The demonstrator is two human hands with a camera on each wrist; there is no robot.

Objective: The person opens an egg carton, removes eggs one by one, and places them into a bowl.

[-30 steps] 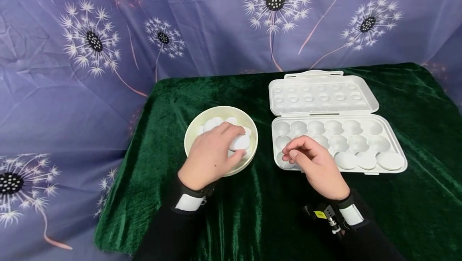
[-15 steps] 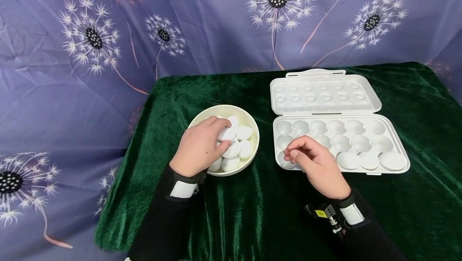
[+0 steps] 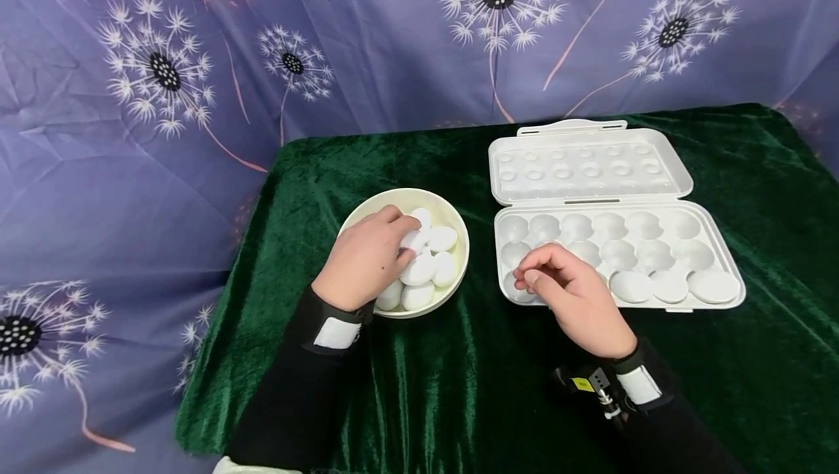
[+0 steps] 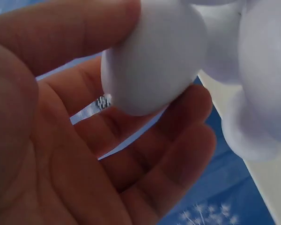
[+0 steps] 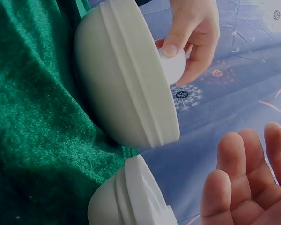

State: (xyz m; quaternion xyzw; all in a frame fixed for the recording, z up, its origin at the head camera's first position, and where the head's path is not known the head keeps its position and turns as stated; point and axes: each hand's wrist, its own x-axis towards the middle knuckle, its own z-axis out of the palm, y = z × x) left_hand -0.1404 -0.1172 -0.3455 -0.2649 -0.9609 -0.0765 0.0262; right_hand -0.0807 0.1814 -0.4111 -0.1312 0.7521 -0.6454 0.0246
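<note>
In the head view a cream bowl (image 3: 461, 270) holds several white eggs (image 3: 418, 269). Over its left side my left hand (image 3: 364, 259) grips one egg (image 4: 152, 56) between thumb and fingers; the left wrist view shows that egg up close, other eggs beyond. From the side, the right wrist view shows the gripped egg (image 5: 172, 65) at the bowl's rim. My right hand (image 3: 577, 298) hovers over the front left of an open white egg box (image 3: 726, 259), fingers loosely bent, holding nothing. Three eggs (image 3: 713, 287) sit in its front row toward the right; cups under the hand are hidden.
Behind the cups, the box's hinged lid (image 3: 590, 167) lies back. Dark green velvet cloth (image 3: 452, 379) covers the table. A purple curtain with dandelion prints (image 3: 393, 37) hangs behind and at the left.
My left hand has shifted left across the bowl and now grips an egg farther left, uncovering the eggs on the bowl's right side. My right hand has stayed over the box.
</note>
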